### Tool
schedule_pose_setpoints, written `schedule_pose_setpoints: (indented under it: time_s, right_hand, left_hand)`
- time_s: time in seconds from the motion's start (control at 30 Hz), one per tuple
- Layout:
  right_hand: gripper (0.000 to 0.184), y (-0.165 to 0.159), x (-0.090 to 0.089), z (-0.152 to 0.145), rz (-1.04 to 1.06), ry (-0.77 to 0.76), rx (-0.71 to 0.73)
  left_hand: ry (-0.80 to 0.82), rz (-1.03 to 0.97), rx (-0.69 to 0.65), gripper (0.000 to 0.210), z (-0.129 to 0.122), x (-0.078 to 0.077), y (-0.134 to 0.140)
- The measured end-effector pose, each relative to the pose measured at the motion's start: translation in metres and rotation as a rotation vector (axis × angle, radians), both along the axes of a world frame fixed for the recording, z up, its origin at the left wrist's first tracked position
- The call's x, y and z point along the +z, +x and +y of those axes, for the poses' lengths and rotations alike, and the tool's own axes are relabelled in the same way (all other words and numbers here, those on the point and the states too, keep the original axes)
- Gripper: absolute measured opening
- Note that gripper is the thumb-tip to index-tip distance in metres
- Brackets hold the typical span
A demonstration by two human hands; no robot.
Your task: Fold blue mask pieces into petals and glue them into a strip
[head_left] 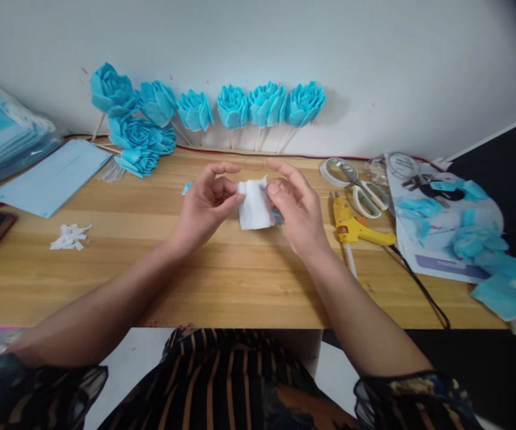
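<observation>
Between your left hand (205, 202) and right hand (301, 212), you're pinching a white fabric sheet (257, 206) by its top, ideally keeping tension even

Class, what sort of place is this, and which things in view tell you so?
Probably a craft worktable, perhaps in a home or small workshop; the pictures cannot settle which. Blue flowers on sticks, a yellow glue gun and light-handled scissors suggest it.
</observation>
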State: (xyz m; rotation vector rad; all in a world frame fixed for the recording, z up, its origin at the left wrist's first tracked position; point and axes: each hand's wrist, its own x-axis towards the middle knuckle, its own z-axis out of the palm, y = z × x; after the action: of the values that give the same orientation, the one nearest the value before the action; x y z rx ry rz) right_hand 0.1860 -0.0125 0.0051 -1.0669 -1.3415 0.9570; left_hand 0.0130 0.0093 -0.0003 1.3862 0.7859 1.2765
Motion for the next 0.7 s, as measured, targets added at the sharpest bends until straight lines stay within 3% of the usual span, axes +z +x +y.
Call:
schedule_pose_setpoints:
  time_s: [0.2,0.4,0.7]
  right_hand:
    - [0.060,0.000,-0.001,0.001,0.015,-0.006,0.063]
    - [0.055,0.003,-0.008,0.004,-0.014,0.004,0.032]
    - [0.061,0.004,-0.009,0.006,0.040,-0.065,0.030]
  left_hand:
    - [0.036,-0.023,-0.007,0.048,0.000,-0.001,0.000]
    - [0.098,-0.045,-0.027,0.051,0.004,-0.007,-0.001]
    - [0.063,-0.063,-0.067,0.049,0.002,-0.002,0.000]
